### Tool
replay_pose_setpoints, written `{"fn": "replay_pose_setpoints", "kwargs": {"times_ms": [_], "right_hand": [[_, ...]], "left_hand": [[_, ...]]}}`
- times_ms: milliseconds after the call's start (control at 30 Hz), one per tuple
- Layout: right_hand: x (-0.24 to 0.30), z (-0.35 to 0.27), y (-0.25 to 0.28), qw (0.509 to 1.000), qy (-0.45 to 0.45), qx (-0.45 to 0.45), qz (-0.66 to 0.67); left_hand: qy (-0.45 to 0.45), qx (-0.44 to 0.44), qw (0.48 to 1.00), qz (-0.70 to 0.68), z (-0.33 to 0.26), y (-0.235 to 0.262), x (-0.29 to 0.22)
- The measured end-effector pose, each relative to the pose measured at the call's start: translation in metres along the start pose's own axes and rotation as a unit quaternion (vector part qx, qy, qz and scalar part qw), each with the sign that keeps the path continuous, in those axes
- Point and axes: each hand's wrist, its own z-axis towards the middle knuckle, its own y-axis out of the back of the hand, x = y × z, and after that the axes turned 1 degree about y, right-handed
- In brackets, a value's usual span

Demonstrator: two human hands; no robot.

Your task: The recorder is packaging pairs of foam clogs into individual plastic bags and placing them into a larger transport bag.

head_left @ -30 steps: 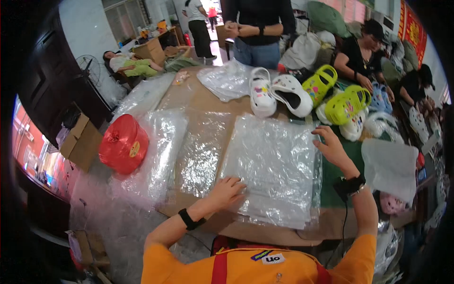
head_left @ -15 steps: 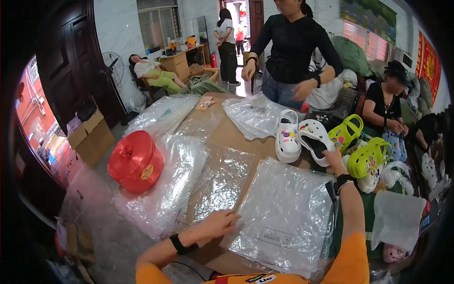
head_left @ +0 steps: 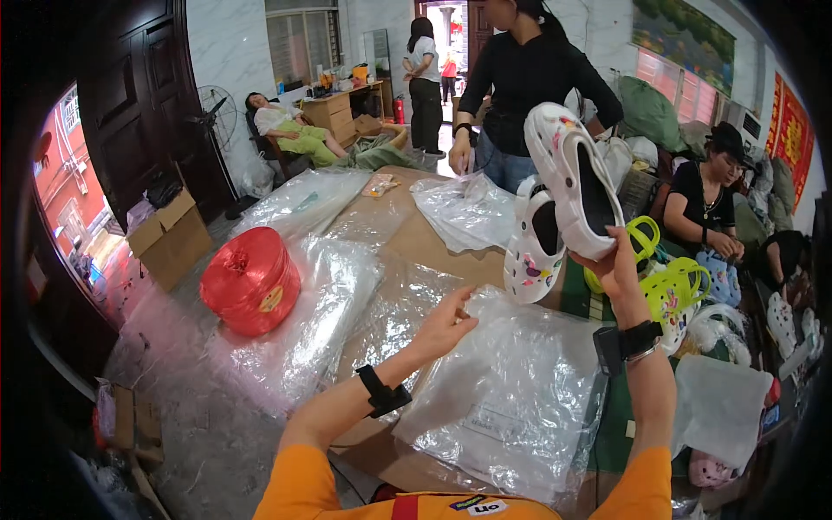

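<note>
My right hand (head_left: 617, 267) is closed on a white clog (head_left: 576, 178) with coloured charms, raised toe-up above the table's right side. Beside it and partly overlapped is a second white clog (head_left: 534, 247), tilted and also decorated with charms. Whether my fingers grip that one too, I cannot tell. My left hand (head_left: 446, 325) reaches over the upper left edge of a stack of clear plastic bags (head_left: 511, 403), fingers stretched out and holding nothing. Lime-green clogs (head_left: 672, 290) lie just beyond my right wrist.
A roll of red plastic twine (head_left: 250, 279) rests on plastic sheeting at the left. More clear bags (head_left: 464, 208) lie at the far side, where a person in black (head_left: 542, 82) stands. Another person (head_left: 706, 204) sits at the right near a blue clog (head_left: 721, 277). A cardboard box (head_left: 169, 238) is at the left.
My right hand has lifted the white clog and tipped it upright; the second clog has tilted beside it. My left hand has moved up and right across the bags.
</note>
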Motion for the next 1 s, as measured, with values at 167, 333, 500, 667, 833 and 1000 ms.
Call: {"fn": "replay_pose_setpoints", "kwargs": {"times_ms": [167, 333, 500, 667, 833, 1000], "right_hand": [[0.044, -0.053, -0.048, 0.989, -0.001, 0.142, 0.046], [0.040, -0.093, -0.075, 0.978, -0.022, 0.197, 0.072], [0.016, -0.125, -0.082, 0.980, -0.107, 0.155, 0.071], [-0.017, -0.155, -0.069, 0.986, -0.101, 0.131, -0.014], [-0.028, -0.175, -0.055, 0.985, -0.016, 0.080, -0.154], [-0.019, -0.191, -0.027, 0.978, 0.010, 0.042, -0.202]], "left_hand": [[-0.035, -0.069, 0.996, 0.053, -0.002, 0.005, -0.034], [-0.166, -0.094, 0.982, 0.003, -0.035, -0.008, -0.067], [-0.007, -0.010, 0.993, 0.121, -0.112, 0.011, -0.109], [-0.277, -0.197, 0.868, 0.362, -0.124, 0.021, -0.091], [-0.095, 0.027, 0.901, 0.423, -0.131, -0.003, -0.045], [-0.081, 0.081, 0.888, 0.446, -0.132, -0.023, -0.025]]}}
